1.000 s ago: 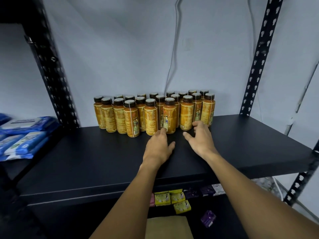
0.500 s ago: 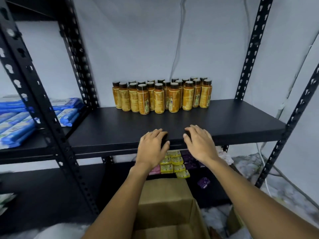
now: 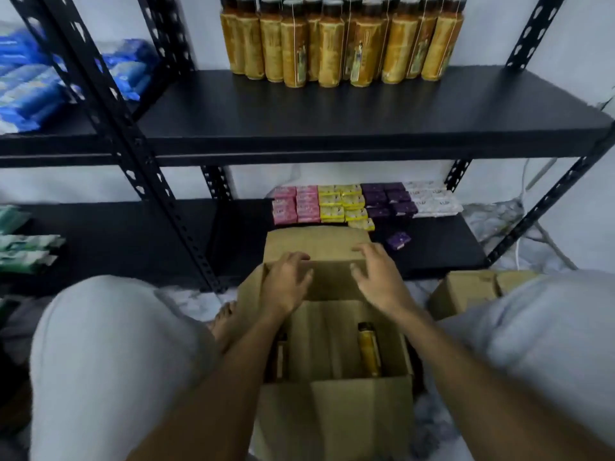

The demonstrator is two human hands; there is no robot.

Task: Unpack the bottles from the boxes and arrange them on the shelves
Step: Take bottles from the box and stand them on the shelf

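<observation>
An open cardboard box point(image 3: 359, 399) stands on the floor between my knees. Inside it an amber bottle with a dark cap point(image 3: 368, 348) stands at the right, and another bottle point(image 3: 280, 359) shows partly at the left beside cardboard dividers. My left hand point(image 3: 287, 283) and my right hand point(image 3: 377, 276) hover over the far side of the box, fingers relaxed and spread, holding nothing. Several amber bottles point(image 3: 339, 44) stand in rows at the back of the black shelf point(image 3: 332, 128) above.
Small pink, yellow, purple and white packets point(image 3: 352, 202) lie on the lower shelf behind the box. Blue packs point(image 3: 36, 84) fill the left shelf. A second cardboard box point(image 3: 466, 289) sits at the right on the floor. Black uprights point(image 3: 109, 108) frame the shelving.
Both hands have dropped from the shelf edge down to the open box on the floor. My view has tilted down, and my knees now show.
</observation>
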